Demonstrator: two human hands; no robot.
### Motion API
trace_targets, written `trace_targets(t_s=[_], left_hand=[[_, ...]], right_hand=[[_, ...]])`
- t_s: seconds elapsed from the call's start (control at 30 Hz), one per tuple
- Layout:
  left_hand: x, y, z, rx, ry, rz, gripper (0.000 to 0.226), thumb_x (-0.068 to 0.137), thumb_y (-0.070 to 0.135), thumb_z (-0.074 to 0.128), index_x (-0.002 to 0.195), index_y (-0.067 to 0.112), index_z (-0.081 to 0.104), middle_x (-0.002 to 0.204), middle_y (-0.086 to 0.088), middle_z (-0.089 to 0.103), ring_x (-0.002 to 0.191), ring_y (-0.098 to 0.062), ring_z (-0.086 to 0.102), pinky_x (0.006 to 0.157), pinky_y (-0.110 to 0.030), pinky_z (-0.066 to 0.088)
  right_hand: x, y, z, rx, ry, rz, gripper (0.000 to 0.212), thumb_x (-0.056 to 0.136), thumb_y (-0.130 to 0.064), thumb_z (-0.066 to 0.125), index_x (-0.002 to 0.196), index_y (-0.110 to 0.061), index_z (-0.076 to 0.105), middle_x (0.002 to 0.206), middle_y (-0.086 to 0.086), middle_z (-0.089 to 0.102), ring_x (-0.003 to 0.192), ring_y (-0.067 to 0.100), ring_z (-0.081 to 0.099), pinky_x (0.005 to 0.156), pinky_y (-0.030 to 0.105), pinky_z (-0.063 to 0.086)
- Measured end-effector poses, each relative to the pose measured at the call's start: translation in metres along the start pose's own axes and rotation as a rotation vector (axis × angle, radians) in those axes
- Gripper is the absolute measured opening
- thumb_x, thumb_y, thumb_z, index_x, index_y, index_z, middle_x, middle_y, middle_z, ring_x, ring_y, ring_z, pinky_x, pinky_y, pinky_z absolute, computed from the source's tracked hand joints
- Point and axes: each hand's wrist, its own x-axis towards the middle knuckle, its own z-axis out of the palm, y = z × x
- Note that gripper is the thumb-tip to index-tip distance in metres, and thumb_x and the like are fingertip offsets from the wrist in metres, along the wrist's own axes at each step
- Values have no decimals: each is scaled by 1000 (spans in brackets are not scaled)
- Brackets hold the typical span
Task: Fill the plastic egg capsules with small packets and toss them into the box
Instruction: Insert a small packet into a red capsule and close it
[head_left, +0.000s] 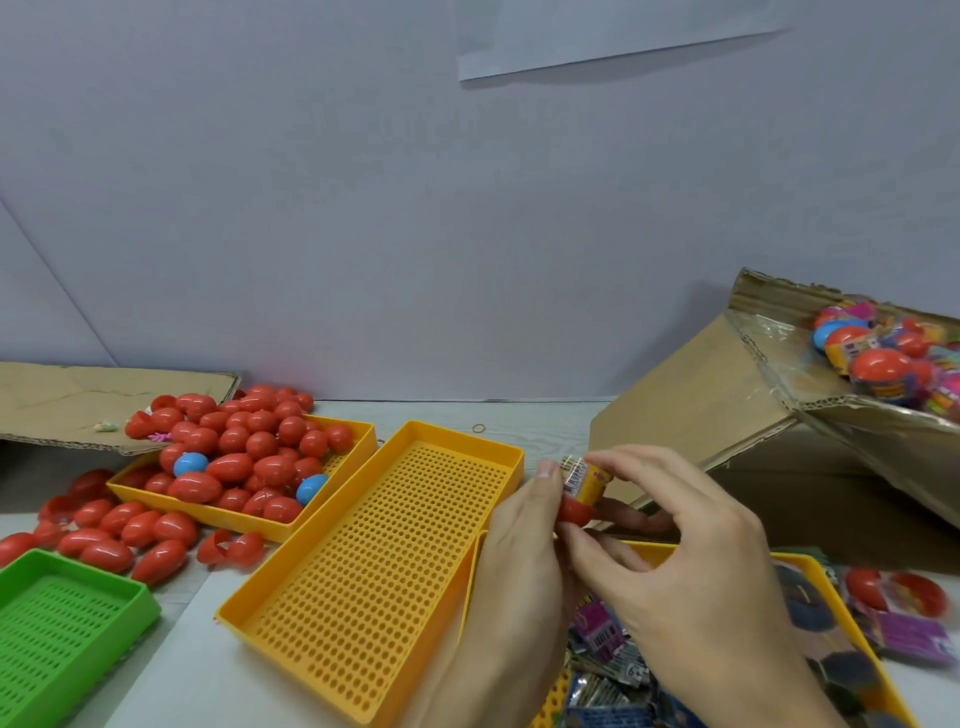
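Two bare hands in lower right of frame: left hand (511, 561), right hand (691, 561). No gloves, rings or sleeves visible. Short trimmed nails. Forearms bare to frame edge.

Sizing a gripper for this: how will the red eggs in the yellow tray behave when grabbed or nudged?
Red eggs look smooth, glossy and rounded, so probably slippery and apt to roll; several already lie loose beside the tray. Split halves on the table suggest thin, hollow, light shells that may pop open if squeezed.

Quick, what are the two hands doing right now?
Left hand: grips a red egg capsule.
Right hand: pinches a small packet sticking out of the capsule.
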Motion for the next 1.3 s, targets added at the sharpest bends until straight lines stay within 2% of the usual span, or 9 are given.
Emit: trace_targets(t_s=[0.1,0.23,0.33,0.5,0.63,0.73,0.97,1.13,1.3], left_hand=[[0,-1,-1,172,5,109,40,98,43,47,92,14,73,89,-16,73,67,-28,67,60,-32,54],[-1,-3,2,456,36,305,35,101,41,44,91,20,70,85,-10,71,72,-35,68,65,-54,53],[-2,-3,6,428,61,311,41,95,44,42,91,13,68,79,-8,72,64,-24,71,59,-46,55],[-3,-5,8,371,60,250,39,94,43,42,88,14,67,82,-11,73,70,-31,74,63,-44,57],[-4,-2,6,376,61,218,43,92,46,44,91,12,70,85,-17,71,75,-39,71,68,-47,56],[-4,0,3,427,71,228,37,93,50,49,91,20,70,84,-11,71,74,-36,69,69,-51,54],[-3,1,-2,517,42,209,54,87,58,47,85,6,61,72,-21,63,61,-14,60,59,-35,46],[-3,0,-1,529,10,187,55,86,61,45,84,8,62,67,-7,67,61,-14,61,62,-39,46],[-2,-1,-1,302,28,100,47,87,56,45,80,18,71,72,-9,68,65,-17,62,60,-29,49]], right_hand=[[0,1,-2,-52,17,-57,45,69,-18,85,105,-36,67,106,-23,61,102,-16,53,68,-5,42],[0,4,-4,-175,38,-67,44,69,-24,81,112,-31,71,102,-19,65,104,-11,53,76,-4,40],[-1,6,1,-198,90,-77,40,68,-20,83,107,-27,74,95,-18,65,101,-7,55,71,0,43],[-2,6,5,-154,136,-60,36,68,-24,81,103,-31,74,92,-20,65,81,1,63,66,8,51],[-1,1,2,-79,80,-111,56,68,-13,84,98,-51,56,98,-22,62,99,-14,56,65,-5,43],[0,-1,0,-103,25,-140,58,68,-20,81,98,-59,51,101,-29,60,99,-11,57,70,-1,44],[0,7,2,-189,34,-174,45,66,-9,82,106,-29,72,99,-31,60,98,-4,58,77,13,47],[0,8,0,-189,47,-155,47,67,-11,83,110,-26,72,100,-30,59,96,0,58,76,13,48],[0,7,-2,-139,14,-113,47,68,-21,85,112,-31,71,101,-24,64,90,-1,61,78,15,50]])
